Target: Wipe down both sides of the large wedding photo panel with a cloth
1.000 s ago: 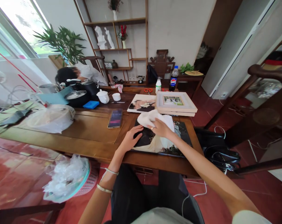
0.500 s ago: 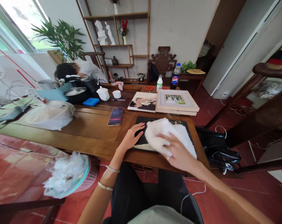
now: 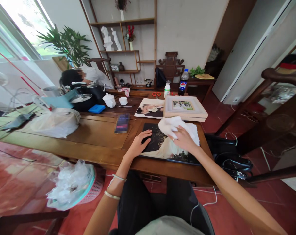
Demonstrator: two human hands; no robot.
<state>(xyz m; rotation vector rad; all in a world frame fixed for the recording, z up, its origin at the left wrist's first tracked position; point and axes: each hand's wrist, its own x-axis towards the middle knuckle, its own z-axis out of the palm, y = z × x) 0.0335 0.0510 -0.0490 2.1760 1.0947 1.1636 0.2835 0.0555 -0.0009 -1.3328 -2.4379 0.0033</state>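
Observation:
A dark photo panel (image 3: 156,142) with a pale dress-like shape across its lower part lies flat near the table's front edge. My left hand (image 3: 139,142) rests on the panel's left side, palm down with fingers stretched out. On the panel's upper right, my right hand (image 3: 185,139) grips a bunched white towel (image 3: 169,124), pressing it against the surface. The towel covers the panel's upper right part, and some of my right fingertips are hidden in its folds.
Behind the panel lie a photo print (image 3: 148,109) and a white picture frame (image 3: 199,106) on a stack. A phone (image 3: 122,123) lies to the left. Farther off stand a cola bottle (image 3: 183,83), a white bottle (image 3: 167,89) and a teapot (image 3: 109,100). A person leans at the far side.
My right hand has moved the towel up and away from me, uncovering the panel's lower and middle part. My left hand has stayed in place.

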